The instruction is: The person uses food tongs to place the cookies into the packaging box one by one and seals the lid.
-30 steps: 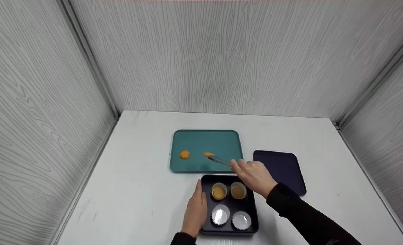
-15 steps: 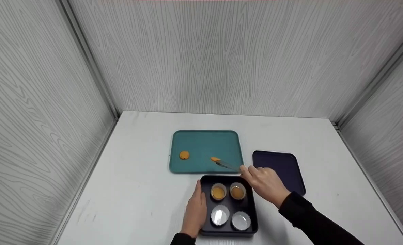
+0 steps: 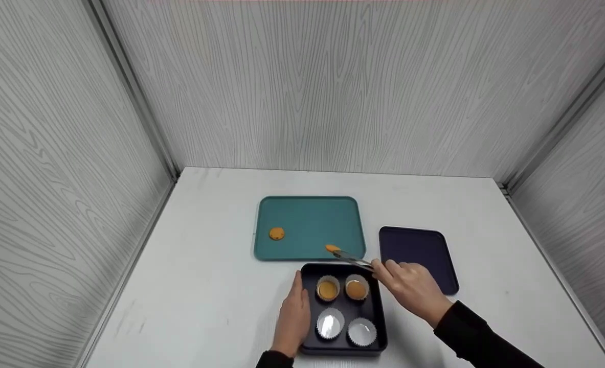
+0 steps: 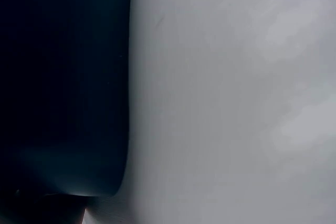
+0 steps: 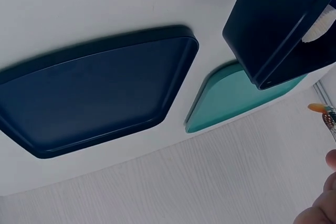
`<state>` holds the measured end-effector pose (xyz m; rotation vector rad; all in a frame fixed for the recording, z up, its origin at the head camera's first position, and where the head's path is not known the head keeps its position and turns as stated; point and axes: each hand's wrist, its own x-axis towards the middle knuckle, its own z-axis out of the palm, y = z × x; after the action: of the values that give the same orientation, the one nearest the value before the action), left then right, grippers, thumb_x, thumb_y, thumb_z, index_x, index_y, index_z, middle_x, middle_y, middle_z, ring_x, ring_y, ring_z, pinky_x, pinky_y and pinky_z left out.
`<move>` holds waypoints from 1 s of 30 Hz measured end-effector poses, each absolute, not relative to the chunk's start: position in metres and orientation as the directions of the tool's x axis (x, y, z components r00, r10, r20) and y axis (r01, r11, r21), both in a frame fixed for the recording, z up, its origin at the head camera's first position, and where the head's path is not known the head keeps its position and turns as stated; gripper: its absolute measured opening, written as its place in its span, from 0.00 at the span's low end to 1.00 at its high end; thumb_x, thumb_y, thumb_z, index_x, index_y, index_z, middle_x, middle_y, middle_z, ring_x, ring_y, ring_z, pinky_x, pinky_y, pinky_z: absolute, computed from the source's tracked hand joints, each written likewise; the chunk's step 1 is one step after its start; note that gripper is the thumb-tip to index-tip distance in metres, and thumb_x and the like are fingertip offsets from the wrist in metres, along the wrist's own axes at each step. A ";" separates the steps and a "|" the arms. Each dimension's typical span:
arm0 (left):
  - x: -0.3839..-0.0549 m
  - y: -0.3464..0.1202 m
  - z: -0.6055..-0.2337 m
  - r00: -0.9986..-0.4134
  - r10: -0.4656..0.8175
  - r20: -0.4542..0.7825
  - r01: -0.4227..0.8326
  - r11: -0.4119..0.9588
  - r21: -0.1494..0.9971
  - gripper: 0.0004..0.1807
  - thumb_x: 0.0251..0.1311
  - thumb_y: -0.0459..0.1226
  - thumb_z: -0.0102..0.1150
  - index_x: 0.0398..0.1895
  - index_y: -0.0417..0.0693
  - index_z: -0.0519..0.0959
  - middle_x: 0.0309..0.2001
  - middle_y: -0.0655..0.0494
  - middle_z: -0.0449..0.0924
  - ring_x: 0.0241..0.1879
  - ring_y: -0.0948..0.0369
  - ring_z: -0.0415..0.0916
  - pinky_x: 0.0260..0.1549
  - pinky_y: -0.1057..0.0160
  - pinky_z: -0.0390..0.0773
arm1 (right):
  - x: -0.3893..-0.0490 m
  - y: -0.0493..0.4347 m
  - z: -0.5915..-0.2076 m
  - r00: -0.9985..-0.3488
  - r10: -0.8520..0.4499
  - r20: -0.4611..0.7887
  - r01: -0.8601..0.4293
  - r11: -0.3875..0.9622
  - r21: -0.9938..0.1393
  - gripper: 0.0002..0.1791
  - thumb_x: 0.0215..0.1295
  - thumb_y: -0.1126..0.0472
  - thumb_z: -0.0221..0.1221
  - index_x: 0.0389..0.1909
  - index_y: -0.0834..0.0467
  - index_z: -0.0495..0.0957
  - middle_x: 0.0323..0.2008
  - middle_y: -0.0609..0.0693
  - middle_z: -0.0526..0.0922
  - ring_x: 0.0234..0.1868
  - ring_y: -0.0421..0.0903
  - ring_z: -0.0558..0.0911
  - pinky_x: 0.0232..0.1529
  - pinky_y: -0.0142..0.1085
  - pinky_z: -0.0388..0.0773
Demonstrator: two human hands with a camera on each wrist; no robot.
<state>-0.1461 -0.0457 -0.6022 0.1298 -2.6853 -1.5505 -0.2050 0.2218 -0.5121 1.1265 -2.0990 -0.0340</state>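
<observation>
My right hand (image 3: pixel 409 289) grips a pair of metal tongs (image 3: pixel 354 260). An orange cookie (image 3: pixel 332 248) sits in their tips, seen edge-on over the near edge of the teal tray (image 3: pixel 307 214). My left hand (image 3: pixel 293 317) lies with straight fingers along the left side of a dark navy box (image 3: pixel 343 351). Inside it stand white paper baking cups; the back left cup (image 3: pixel 328 278) and back right cup (image 3: pixel 356 277) each hold a cookie. White bottoms show in the front left cup (image 3: pixel 330 323) and front right cup (image 3: pixel 362 331). Another cookie (image 3: pixel 276 233) lies on the tray's left side.
A dark navy lid (image 3: pixel 420 250) lies flat on the white table (image 3: pixel 205 286), right of the teal tray and partly behind my right hand. Grey wood-grain panels (image 3: pixel 302 87) enclose the table at the back and both sides.
My right hand has drawn back toward the lower right, bringing the tongs and cookie from the tray's middle to its near edge. My left hand has stayed at the box.
</observation>
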 end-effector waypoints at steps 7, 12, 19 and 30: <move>-0.146 -0.046 -0.602 -0.995 -0.096 -0.020 -0.065 0.496 0.866 0.30 0.82 0.37 0.37 0.81 0.37 0.52 0.78 0.41 0.59 0.74 0.44 0.62 0.72 0.44 0.64 | -0.197 0.229 -0.513 -0.319 -0.716 0.621 -0.709 0.615 0.345 0.19 0.82 0.52 0.46 0.43 0.60 0.80 0.21 0.48 0.68 0.12 0.44 0.64 0.10 0.36 0.62; -0.146 -0.046 -0.602 -0.995 -0.096 -0.016 -0.062 0.489 0.870 0.30 0.82 0.37 0.37 0.81 0.36 0.52 0.78 0.41 0.58 0.74 0.44 0.61 0.73 0.45 0.62 | -0.188 0.236 -0.511 -0.286 -0.719 0.634 -0.709 0.604 0.364 0.22 0.83 0.51 0.44 0.44 0.61 0.82 0.21 0.48 0.70 0.12 0.44 0.64 0.10 0.35 0.61; -0.145 -0.045 -0.602 -0.995 -0.093 0.034 -0.018 0.506 0.862 0.29 0.81 0.35 0.38 0.80 0.35 0.53 0.76 0.39 0.60 0.73 0.42 0.63 0.71 0.44 0.64 | -0.172 0.247 -0.506 -0.285 -0.726 0.626 -0.724 0.591 0.355 0.21 0.82 0.51 0.45 0.44 0.61 0.82 0.21 0.47 0.69 0.12 0.42 0.64 0.10 0.34 0.61; -0.144 -0.046 -0.601 -0.996 -0.091 0.009 -0.038 0.502 0.864 0.30 0.82 0.38 0.38 0.81 0.37 0.52 0.77 0.40 0.60 0.72 0.43 0.63 0.70 0.44 0.66 | -0.150 0.256 -0.493 -0.287 -0.751 0.595 -0.776 0.546 0.315 0.21 0.83 0.52 0.46 0.43 0.60 0.84 0.22 0.44 0.70 0.13 0.39 0.65 0.11 0.31 0.58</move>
<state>-0.1436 -0.0459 -0.6006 0.1154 -2.6756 -1.5370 -0.1502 0.2555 -0.4932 1.2270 -2.0665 0.0451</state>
